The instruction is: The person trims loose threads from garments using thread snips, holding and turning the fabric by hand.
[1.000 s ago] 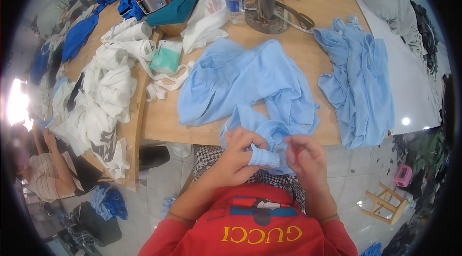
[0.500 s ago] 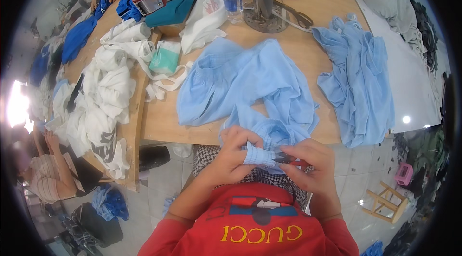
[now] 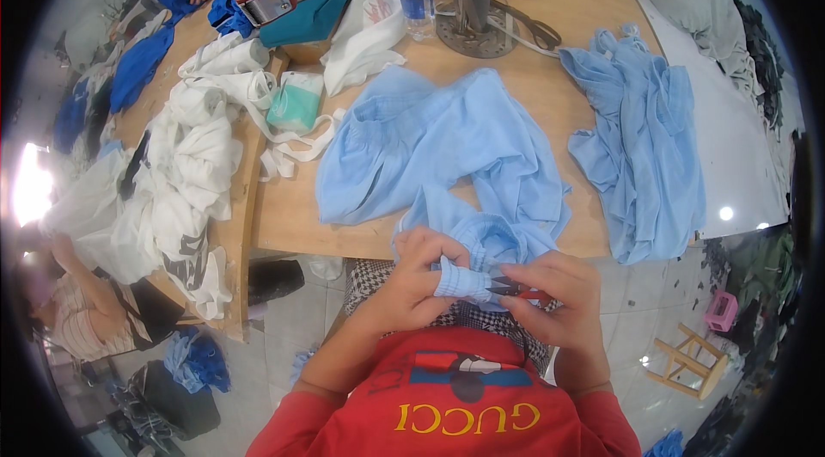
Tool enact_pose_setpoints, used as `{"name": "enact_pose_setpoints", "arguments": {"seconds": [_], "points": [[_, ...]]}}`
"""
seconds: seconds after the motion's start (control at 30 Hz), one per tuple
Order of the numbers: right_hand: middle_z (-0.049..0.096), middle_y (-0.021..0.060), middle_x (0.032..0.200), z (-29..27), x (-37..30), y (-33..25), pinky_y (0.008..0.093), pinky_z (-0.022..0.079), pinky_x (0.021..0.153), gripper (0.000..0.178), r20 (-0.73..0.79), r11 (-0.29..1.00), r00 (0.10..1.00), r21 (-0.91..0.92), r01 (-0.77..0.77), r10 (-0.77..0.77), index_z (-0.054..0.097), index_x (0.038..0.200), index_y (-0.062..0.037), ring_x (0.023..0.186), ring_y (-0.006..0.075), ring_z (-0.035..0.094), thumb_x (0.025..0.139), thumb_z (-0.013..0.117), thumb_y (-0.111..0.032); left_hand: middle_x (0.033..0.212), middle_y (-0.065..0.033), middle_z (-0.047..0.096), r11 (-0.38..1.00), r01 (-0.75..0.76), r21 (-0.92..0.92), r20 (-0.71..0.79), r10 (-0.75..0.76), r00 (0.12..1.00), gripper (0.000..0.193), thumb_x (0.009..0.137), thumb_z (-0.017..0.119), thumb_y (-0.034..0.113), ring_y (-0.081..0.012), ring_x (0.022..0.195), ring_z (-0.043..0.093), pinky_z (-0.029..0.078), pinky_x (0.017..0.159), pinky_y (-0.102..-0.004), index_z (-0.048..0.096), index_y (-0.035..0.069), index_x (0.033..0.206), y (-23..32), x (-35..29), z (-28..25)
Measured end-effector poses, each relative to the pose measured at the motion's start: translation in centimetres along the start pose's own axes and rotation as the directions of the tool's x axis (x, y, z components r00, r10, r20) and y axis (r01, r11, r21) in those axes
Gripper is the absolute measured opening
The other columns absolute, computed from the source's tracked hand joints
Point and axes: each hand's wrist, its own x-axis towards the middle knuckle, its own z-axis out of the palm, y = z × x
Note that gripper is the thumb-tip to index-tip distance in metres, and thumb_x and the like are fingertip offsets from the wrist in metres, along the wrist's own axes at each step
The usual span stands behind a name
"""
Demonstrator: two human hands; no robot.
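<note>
Light blue trousers point(image 3: 430, 139) with gathered elastic edges lie spread on the table in front of me. One gathered cuff point(image 3: 464, 282) hangs over the near table edge, and my left hand point(image 3: 418, 276) is closed on it. In my right hand point(image 3: 554, 292) is a pair of thread snips point(image 3: 516, 289) with dark blades and a red handle. Their blades point left, slightly apart, right at the cuff's edge. The fingers of my right hand partly cover the handle.
A second light blue garment point(image 3: 640, 139) lies at the right. White garments point(image 3: 185, 173) are heaped at the left, near a green-and-white packet point(image 3: 295, 102). A plastic bottle point(image 3: 416, 1) and a lamp base point(image 3: 474, 36) stand at the back. Two co-workers handle cloth on the left.
The snips' blades have spread a little at the cuff, while my left hand stays in place. On the left, one co-worker has lifted white cloth and another has shifted blue cloth.
</note>
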Motion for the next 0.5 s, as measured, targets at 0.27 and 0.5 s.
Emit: {"name": "enact_pose_setpoints", "arguments": {"seconds": [0.27,0.5], "points": [[0.063,0.0056,0.073,-0.02,-0.12,0.18,0.0225,0.044,0.049,0.035,0.011,1.000,1.000,-0.013,0.013,-0.013,0.072,0.097,-0.0054,0.059,0.0129,0.060,0.063,0.078,-0.002,0.103,0.0017,0.055,1.000,0.014,0.001,0.029,-0.014,0.999,0.024,0.067,0.068,0.009,-0.0217,0.094,0.044,0.024,0.085,-0.0381,0.070,0.017,0.090,-0.05,-0.24,-0.04],[0.062,0.0049,0.072,0.12,-0.01,0.06,0.0222,0.043,0.048,0.035,0.018,1.000,1.000,0.023,-0.006,0.006,0.073,0.098,-0.0062,0.058,0.0124,0.058,0.063,0.077,-0.003,0.096,-0.0021,0.057,0.998,-0.019,0.054,0.013,0.018,1.000,0.022,0.064,0.067,0.006,-0.0242,0.089,0.045,0.031,0.085,-0.0361,0.070,0.012,0.085,0.35,-0.06,-0.13]]}}
